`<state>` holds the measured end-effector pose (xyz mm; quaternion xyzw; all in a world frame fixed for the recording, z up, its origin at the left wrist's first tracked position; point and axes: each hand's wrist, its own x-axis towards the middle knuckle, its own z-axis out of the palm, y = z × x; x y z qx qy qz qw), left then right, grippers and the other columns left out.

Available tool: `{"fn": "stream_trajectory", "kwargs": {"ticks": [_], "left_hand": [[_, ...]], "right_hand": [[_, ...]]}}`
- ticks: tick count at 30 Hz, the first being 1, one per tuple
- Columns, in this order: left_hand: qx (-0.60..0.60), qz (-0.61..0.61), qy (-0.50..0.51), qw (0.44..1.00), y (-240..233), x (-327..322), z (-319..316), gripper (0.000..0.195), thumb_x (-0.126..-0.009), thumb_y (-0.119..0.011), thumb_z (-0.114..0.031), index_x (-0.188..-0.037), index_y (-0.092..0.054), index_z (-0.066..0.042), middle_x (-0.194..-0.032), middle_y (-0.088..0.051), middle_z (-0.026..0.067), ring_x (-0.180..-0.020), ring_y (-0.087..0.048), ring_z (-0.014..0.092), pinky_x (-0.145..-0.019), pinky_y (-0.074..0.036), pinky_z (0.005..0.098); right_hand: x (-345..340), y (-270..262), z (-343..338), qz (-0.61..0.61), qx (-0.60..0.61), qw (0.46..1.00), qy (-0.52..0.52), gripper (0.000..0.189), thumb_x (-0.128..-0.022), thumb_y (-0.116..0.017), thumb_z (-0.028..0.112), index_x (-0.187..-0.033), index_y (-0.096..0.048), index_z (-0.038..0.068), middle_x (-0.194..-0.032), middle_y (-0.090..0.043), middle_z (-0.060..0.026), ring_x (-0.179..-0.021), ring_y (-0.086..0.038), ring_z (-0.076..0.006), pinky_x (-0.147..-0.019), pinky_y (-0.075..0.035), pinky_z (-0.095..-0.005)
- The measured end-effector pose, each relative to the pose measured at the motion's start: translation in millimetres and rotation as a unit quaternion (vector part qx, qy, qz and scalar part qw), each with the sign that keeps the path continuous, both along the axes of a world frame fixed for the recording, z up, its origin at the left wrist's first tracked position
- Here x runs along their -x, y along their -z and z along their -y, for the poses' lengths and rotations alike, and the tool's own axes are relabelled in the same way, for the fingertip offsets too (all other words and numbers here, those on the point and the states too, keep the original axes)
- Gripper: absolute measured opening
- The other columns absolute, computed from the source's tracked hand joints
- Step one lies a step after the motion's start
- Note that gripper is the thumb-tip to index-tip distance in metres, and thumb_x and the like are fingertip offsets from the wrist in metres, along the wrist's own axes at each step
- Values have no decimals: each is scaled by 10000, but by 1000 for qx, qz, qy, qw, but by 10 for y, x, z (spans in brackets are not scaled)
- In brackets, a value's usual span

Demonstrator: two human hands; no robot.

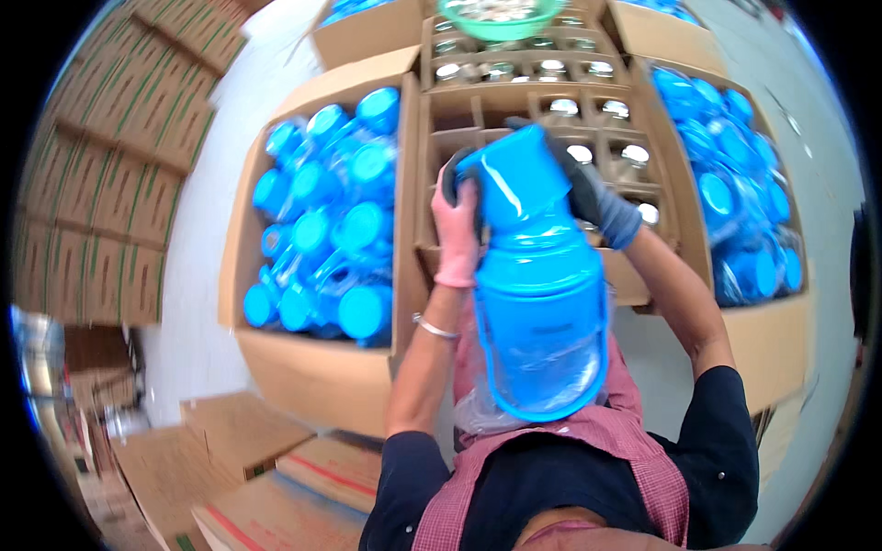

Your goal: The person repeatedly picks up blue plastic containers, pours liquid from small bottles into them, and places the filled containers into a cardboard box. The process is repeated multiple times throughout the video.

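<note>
A large glossy blue plastic vessel point(541, 275) is tilted in front of my body, partly in clear plastic film. Its squarish end points away from me and its wide, rounded end is near my apron. My left hand point(460, 217), in a pink glove with dark fingers, grips the far end from the left side. On the opposite side my right hand point(582, 189), in a grey-blue and black glove, holds the same end; some of its fingers are hidden. Beneath both hands stands an open carton point(451, 141) with cardboard dividers, several cells holding silver-topped jars point(615, 109).
Open cartons of blue plastic vessels flank me, one at left point(310, 375) and one at right point(758, 344). Farther off, a green basin point(499, 29) of small pale pieces rests over more jars. Stacked cartons point(103, 206) line the left; closed cartons point(296, 510) lie at lower left.
</note>
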<state>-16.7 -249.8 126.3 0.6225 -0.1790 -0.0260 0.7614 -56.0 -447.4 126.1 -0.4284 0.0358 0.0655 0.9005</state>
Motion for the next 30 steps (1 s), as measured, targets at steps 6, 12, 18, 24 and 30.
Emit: {"fn": "stream_trajectory", "kwargs": {"ticks": [6,12,18,24,30], "left_hand": [[-10,77,-237,968,-386,-510,-928,348,-924,-609,-156,-1224,-582,19,-1133,-633,89,-979,-577,157,-892,-456,296],[-346,88,-533,767,334,-1769,-3235,515,-896,-617,-227,-1340,-466,-13,-1253,-582,203,-1139,-570,318,-958,-443,388],[-609,-153,-401,667,1118,-2169,-4013,631,-883,-604,-299,-1410,-373,-40,-1300,-540,228,-1194,-534,354,-1010,-416,429],[-691,-87,-380,608,822,-2188,-3370,592,-897,-557,-400,-1339,-459,-20,-1259,-565,237,-1153,-557,362,-976,-441,430],[-152,-29,104,982,459,-696,-1171,454,-985,-475,-262,-1291,-493,73,-1274,-576,163,-1193,-525,219,-1026,-386,336]], "right_hand": [[-108,-368,-127,17,159,987,-1,440,-1003,-413,402,-1354,-476,144,-1288,-544,-114,-1114,-578,-228,-976,-463,-372],[313,0,76,67,371,926,37,404,-987,-466,309,-1259,-530,18,-1180,-583,-137,-1033,-600,-239,-883,-490,-356],[615,229,61,172,610,772,48,467,-893,-571,282,-1264,-518,2,-1230,-557,-188,-1140,-544,-297,-981,-420,-392],[621,-148,58,58,435,882,171,349,-965,-530,235,-1209,-577,-10,-1167,-607,-113,-1055,-580,-178,-908,-465,-310],[448,-712,-571,132,407,899,93,443,-905,-630,227,-1285,-531,22,-1299,-536,-100,-1211,-486,-175,-1035,-367,-315]]}}
